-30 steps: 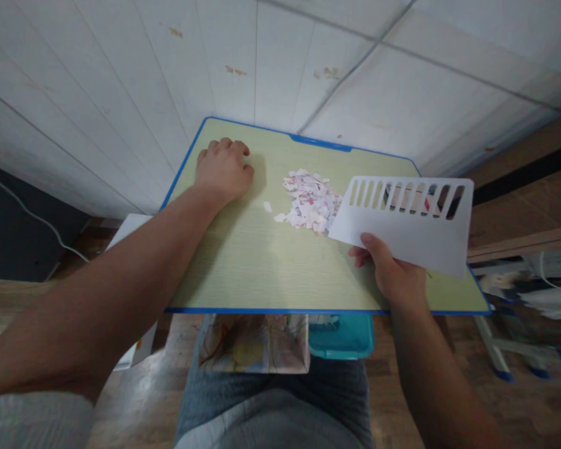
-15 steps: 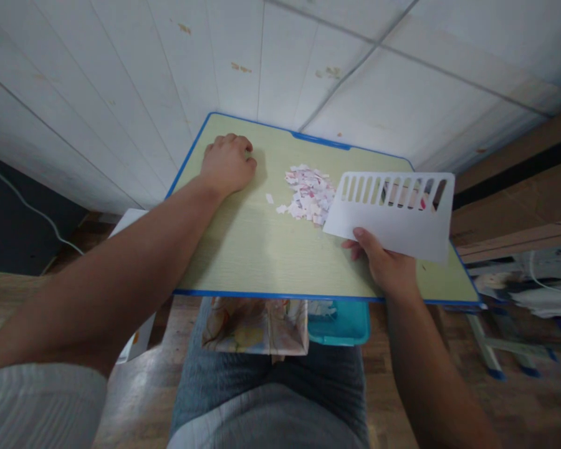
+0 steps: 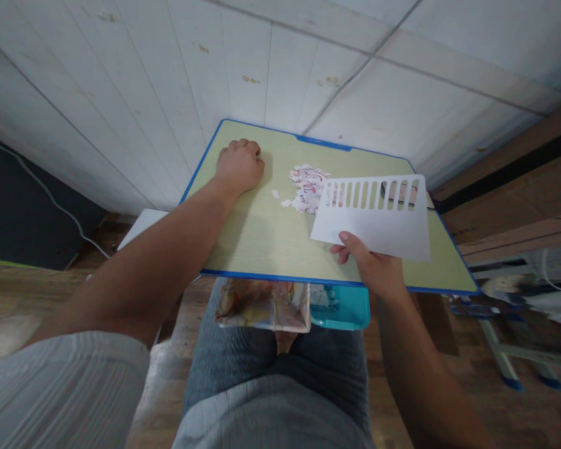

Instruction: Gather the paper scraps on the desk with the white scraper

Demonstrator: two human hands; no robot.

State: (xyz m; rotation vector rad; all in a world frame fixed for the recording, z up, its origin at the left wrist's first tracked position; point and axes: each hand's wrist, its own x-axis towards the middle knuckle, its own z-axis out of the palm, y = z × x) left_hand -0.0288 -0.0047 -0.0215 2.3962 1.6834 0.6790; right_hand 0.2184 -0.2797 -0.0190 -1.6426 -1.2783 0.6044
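Note:
My right hand (image 3: 371,262) grips the lower edge of a white slotted sheet (image 3: 369,234), thumb on top and fingers beneath. A row of long slots runs along the sheet's far side, and it is held tilted above the pale yellow tabletop (image 3: 262,249). Its left end overlaps a heap of small torn paper scraps (image 3: 306,187). One loose scrap (image 3: 275,194) lies just left of the heap. My left hand (image 3: 240,165) rests on the tabletop's far left part, its fingers curled into a loose fist with nothing visible in it.
A blue rim edges the table, whose far side stands near a white panelled wall (image 3: 243,56). Below the near edge are a patterned fabric box (image 3: 262,312) and a turquoise tub (image 3: 350,308) with pale bits inside. Cardboard boxes (image 3: 518,193) stand at the right. A flat dark-edged item (image 3: 402,192) shows behind the sheet.
The white slotted sheet and my right hand have shifted left, so the sheet covers more of the heap's right side. My left hand stays curled on the table. The camera view has moved slightly.

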